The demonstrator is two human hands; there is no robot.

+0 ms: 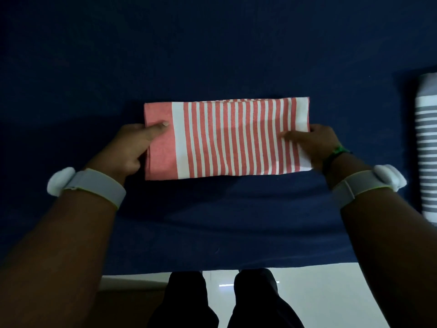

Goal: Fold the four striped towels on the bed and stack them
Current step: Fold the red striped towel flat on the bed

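On the dark blue bed [212, 55], left hand [136, 147] and right hand [315, 144] pinch the limp red towel's [231, 136] short ends, good holds for folding.

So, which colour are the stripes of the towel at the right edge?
Grey and white stripes on that towel, in the head view.

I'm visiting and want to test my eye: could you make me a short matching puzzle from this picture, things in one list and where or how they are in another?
Things
1. red-and-white striped folded towel
2. grey-and-white striped towel
3. left hand
4. right hand

States
A. grips the towel's plain red end
B. at the picture's right edge, partly cut off
C. grips the towel's white-edged end
D. flat on the dark blue bedsheet, between both hands

Pairs: 1-D, 2-B, 3-A, 4-C
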